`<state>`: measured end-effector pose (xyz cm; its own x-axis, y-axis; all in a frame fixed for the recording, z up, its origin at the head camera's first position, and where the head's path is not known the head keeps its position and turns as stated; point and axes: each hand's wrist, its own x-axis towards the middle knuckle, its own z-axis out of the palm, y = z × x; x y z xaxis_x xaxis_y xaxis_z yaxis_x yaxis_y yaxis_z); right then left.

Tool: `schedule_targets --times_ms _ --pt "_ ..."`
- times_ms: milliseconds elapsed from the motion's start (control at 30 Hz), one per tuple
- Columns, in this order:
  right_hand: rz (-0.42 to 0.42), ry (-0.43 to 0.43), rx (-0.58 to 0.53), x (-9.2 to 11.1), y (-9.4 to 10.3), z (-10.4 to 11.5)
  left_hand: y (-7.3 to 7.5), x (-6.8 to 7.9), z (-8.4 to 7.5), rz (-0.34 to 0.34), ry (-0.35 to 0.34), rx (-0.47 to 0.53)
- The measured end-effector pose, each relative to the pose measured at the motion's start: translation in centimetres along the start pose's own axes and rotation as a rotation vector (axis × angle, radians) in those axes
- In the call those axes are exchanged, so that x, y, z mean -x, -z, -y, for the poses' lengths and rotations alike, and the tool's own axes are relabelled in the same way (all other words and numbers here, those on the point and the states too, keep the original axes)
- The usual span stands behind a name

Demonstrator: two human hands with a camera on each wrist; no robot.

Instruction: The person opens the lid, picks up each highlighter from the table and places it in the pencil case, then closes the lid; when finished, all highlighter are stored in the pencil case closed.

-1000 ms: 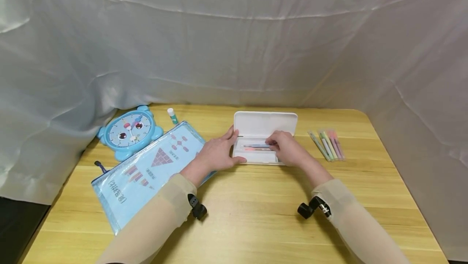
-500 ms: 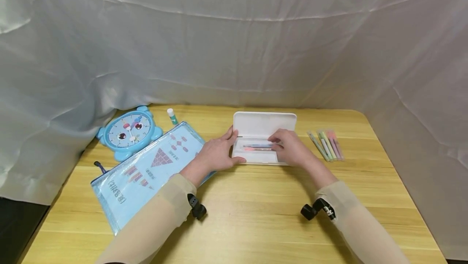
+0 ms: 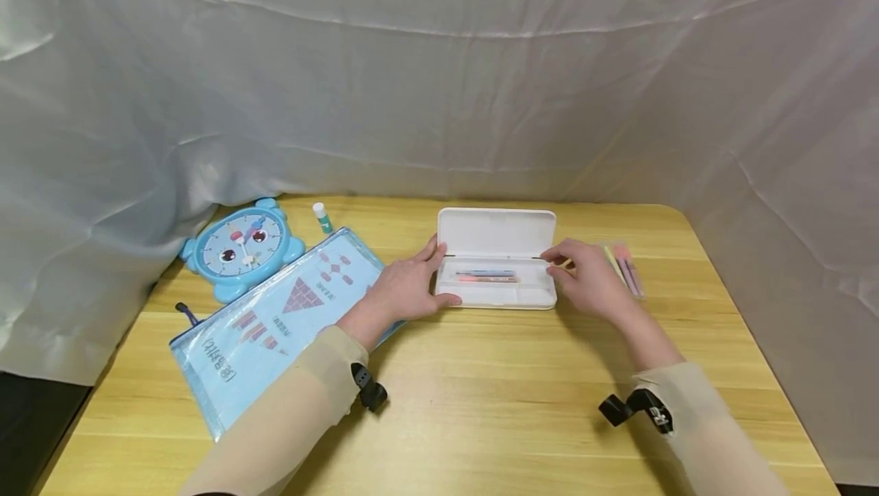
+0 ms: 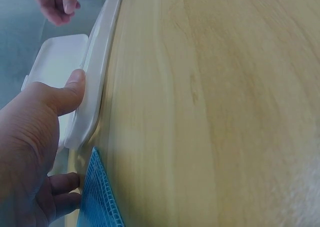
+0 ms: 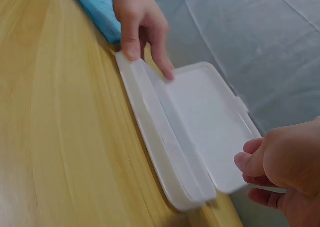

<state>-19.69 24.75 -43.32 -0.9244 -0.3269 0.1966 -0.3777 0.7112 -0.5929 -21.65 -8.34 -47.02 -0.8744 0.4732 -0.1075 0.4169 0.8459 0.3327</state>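
A white pencil case (image 3: 496, 232) lies on the table with its lid raised at the back. Two slim pens, a blue pen (image 3: 484, 273) and an orange-pink pen (image 3: 484, 279), rest in its tray. My left hand (image 3: 405, 285) grips the case's left end, the thumb (image 4: 72, 92) on the front rim and other fingers at the lid side. Just by the right end of the case is my right hand (image 3: 592, 279), its fingers loosely bent with nothing visible in them. In the right wrist view this hand (image 5: 287, 169) appears above the lid's near corner.
Several pastel pens (image 3: 628, 270) lie right of the case, partly behind my right hand. To the left are a blue zip pouch (image 3: 275, 328), a blue toy clock (image 3: 243, 248) and a glue stick (image 3: 322, 217). Grey cloth (image 3: 439, 99) hangs behind the table.
My right hand has moved right, out of the tray to the case's right end, and now partly covers the pastel pens. The two pens inside show fully. My left hand has stayed put.
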Motion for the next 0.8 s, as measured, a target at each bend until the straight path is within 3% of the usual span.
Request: schedule_targets --times_ms 267,567,800 --pt "-0.124 0.022 0.021 1.5 1.7 -1.8 0.0 0.0 0.0 0.002 0.003 0.009" --pt "-0.179 -0.120 0.027 2.9 3.9 -3.2 0.0 0.0 0.0 -0.001 0.004 0.014" --pt "-0.166 -0.190 0.047 3.7 4.0 -5.0 0.0 0.0 0.1 -0.006 -0.007 0.016"
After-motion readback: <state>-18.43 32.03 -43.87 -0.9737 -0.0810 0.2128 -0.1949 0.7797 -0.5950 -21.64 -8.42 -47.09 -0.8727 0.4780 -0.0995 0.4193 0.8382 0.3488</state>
